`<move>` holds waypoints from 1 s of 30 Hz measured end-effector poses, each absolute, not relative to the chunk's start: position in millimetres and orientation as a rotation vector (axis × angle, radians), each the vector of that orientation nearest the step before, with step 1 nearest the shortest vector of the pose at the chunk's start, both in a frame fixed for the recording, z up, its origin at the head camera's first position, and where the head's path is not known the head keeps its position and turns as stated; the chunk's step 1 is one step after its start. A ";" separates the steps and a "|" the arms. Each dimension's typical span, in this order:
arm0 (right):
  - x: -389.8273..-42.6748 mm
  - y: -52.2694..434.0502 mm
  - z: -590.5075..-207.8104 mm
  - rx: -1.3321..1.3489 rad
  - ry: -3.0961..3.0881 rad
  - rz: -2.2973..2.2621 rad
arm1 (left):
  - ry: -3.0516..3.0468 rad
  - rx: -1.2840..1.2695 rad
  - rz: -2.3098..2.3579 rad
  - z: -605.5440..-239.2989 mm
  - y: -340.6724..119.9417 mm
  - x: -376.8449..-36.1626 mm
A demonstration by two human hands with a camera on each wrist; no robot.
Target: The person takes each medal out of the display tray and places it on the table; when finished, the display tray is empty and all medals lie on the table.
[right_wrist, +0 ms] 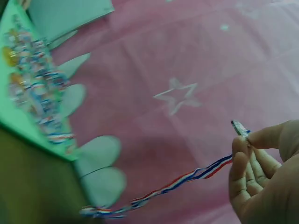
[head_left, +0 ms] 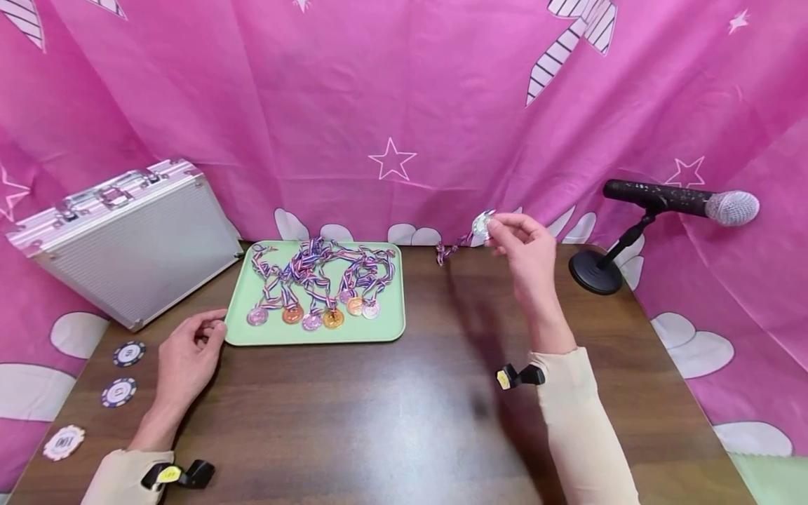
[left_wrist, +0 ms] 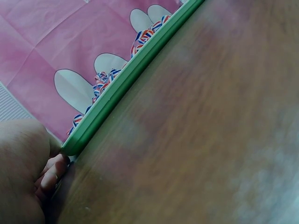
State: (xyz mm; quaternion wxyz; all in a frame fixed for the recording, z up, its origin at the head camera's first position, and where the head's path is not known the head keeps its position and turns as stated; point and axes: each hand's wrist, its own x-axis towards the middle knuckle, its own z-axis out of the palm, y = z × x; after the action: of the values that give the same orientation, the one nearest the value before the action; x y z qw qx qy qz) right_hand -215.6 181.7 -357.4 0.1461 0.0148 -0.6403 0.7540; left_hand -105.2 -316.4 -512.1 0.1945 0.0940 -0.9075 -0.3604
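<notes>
Curtain (right_wrist: pixel 135 84), medal (right_wrist: pixel 239 129) edgewise, right wrist view

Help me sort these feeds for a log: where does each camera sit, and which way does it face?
Head: on the person's head, looking forward and down at the table; left hand, right hand and sleeves show.
Left wrist: on that wrist, looking along the green tray toward the pink curtain; left hand shows, lower left.
Right wrist: on that wrist, facing the curtain; right hand shows, lower right, its fingers pinching a medal.
Shared: head and right wrist both show the medal and its ribbon.
</notes>
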 end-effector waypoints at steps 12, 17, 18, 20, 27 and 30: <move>-199.9 181.9 -475.7 -0.230 -2.431 2.016 | -2.554 0.272 -1.004 -510.6 -316.9 -105.1; -190.2 185.0 -489.8 -0.163 -2.643 1.597 | -2.559 0.280 -0.999 -511.4 -317.3 -104.2; -188.4 185.9 -490.9 -0.149 -2.665 1.516 | -2.556 0.280 -1.000 -511.5 -317.3 -104.0; -185.9 187.2 -493.5 -0.132 -2.690 1.389 | -2.554 0.278 -1.002 -511.3 -317.3 -104.2; -182.6 188.1 -498.9 -0.087 -2.678 1.242 | -2.546 0.277 -1.013 -511.3 -317.4 -104.9; -181.2 188.0 -498.5 -0.111 -2.658 1.278 | -2.542 0.273 -1.011 -512.7 -318.0 -105.1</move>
State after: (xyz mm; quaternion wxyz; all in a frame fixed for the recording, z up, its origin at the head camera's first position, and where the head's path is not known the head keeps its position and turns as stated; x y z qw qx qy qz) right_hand -181.2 188.0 -498.5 0.0950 -0.0373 -0.8965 0.4311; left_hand -105.1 -318.0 -512.7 0.1951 0.0975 -0.9069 -0.3606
